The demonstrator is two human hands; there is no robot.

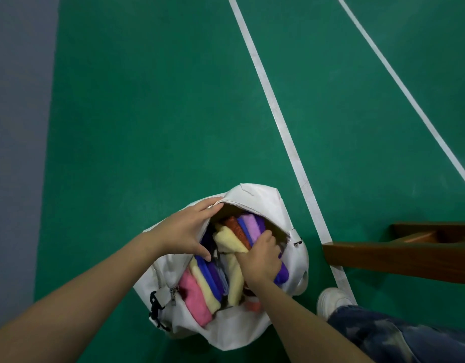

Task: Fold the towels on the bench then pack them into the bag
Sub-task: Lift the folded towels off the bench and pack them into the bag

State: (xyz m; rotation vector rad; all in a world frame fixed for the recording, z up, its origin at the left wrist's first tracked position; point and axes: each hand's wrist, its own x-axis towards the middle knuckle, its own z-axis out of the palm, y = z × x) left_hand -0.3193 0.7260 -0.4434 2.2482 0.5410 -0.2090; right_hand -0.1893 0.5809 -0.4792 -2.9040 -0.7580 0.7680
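A white backpack point(262, 200) stands unzipped on the green floor, packed with several folded towels side by side: pink point(193, 297), pale yellow point(227, 238), blue, purple point(252, 224) and orange. My left hand point(185, 229) grips the left rim of the bag's opening and holds it wide. My right hand point(261, 255) is inside the opening, fingers closed on a purple towel point(283, 275) at the bag's right side. The bottom of the bag is hidden by the towels.
A brown wooden bench point(399, 255) juts in from the right edge, with no towels showing on its visible part. White court lines point(281, 119) cross the green floor. My white shoe point(331, 301) and jeans-clad leg point(399, 336) are at the lower right, close to the bag.
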